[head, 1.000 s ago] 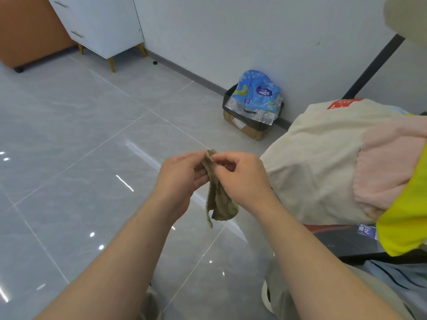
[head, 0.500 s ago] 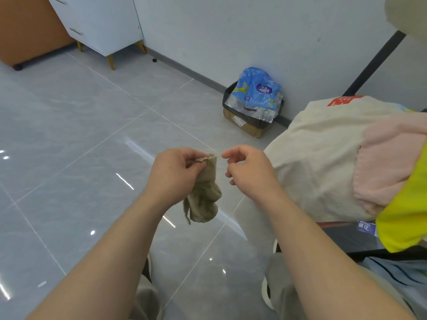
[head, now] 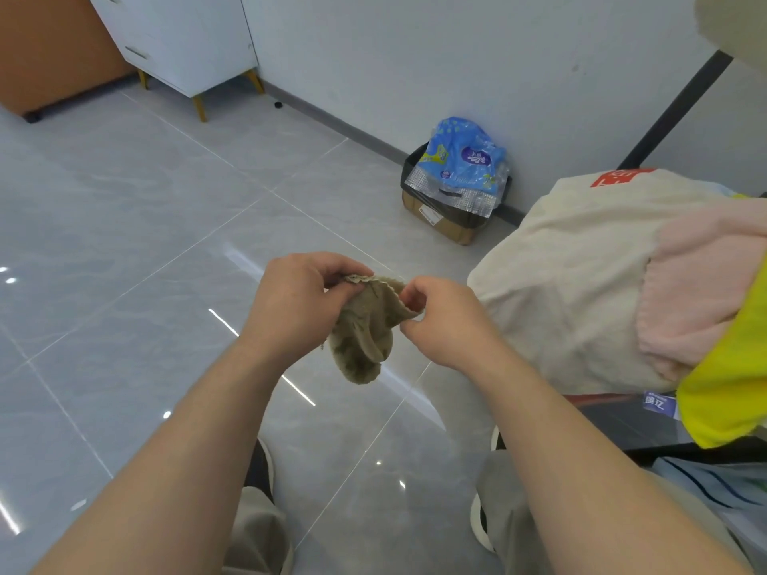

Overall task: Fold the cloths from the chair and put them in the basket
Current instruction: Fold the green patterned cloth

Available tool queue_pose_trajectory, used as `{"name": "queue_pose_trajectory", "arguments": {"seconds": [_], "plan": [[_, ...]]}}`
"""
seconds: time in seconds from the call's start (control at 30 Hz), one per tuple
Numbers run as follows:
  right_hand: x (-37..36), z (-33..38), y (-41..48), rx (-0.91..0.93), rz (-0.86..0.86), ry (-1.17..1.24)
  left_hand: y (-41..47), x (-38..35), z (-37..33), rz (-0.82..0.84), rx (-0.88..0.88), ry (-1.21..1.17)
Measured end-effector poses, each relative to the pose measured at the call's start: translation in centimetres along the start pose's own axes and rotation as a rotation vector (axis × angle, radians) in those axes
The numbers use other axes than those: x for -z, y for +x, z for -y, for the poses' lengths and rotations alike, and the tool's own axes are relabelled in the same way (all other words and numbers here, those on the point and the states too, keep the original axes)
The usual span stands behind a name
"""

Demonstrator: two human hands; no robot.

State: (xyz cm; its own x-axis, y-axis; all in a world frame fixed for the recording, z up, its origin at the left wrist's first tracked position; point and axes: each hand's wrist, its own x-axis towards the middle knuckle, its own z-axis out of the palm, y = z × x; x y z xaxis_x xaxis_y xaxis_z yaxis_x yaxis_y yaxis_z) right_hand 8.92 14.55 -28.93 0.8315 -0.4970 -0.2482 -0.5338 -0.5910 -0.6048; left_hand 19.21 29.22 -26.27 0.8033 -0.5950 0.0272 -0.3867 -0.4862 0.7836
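A small olive-beige cloth (head: 365, 329) hangs bunched between both hands above the grey tiled floor. My left hand (head: 299, 305) pinches its top left edge. My right hand (head: 446, 321) pinches the top right edge, and the edge is stretched between the two. To the right lies a pile of cloths: a cream one (head: 560, 276), a pink one (head: 705, 276) and a yellow one (head: 734, 375). No basket is in view, and the pile hides whatever it rests on.
A cardboard box lined with a black bag (head: 448, 217) stands by the wall, with a blue plastic package (head: 460, 159) on top. A white cabinet (head: 182, 39) on wooden legs is at the far left. My knees and shoes show at the bottom.
My right hand had let go of the cloth half a second ago; now it pinches the top edge again and the cloth is spread between both hands.
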Motion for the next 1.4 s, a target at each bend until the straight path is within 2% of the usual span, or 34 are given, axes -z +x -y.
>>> {"name": "queue_pose_trajectory", "arguments": {"seconds": [0.2, 0.3, 0.4, 0.5, 0.57, 0.7, 1.03, 1.33, 1.4], "plan": [[-0.3, -0.4, 0.2, -0.026, 0.106, -0.146, 0.1, 0.2, 0.1, 0.011, -0.021, 0.032], [-0.6, -0.9, 0.4, -0.037, 0.055, -0.287, 0.2, 0.3, 0.5, -0.014, -0.002, 0.049], [0.0, -1.3, 0.2, -0.022, 0.082, -0.356, 0.5, 0.5, 1.0, -0.032, 0.048, 0.047], [1.0, -1.0, -0.2, 0.030, -0.037, -0.390, 0.6, 0.6, 1.3, -0.053, 0.102, 0.062], [1.4, -0.6, -0.3, 0.066, -0.107, -0.350, 0.7, 0.6, 1.4, -0.088, 0.114, 0.101], [1.9, -0.1, -0.4, 0.076, -0.060, -0.197, 0.9, 0.6, 1.7, -0.129, 0.148, 0.127], [2.6, 0.0, -0.7, 0.173, -0.218, -0.071, 1.4, -0.1, 2.5, -0.092, 0.204, 0.079], [2.7, 0.1, -0.6, 0.153, -0.161, 0.116, 1.2, 0.0, 2.5, -0.049, 0.251, 0.050], [2.8, 0.0, -0.6, 0.137, -0.099, 0.130, 1.1, 0.0, 2.3, -0.043, 0.256, 0.044]]}}
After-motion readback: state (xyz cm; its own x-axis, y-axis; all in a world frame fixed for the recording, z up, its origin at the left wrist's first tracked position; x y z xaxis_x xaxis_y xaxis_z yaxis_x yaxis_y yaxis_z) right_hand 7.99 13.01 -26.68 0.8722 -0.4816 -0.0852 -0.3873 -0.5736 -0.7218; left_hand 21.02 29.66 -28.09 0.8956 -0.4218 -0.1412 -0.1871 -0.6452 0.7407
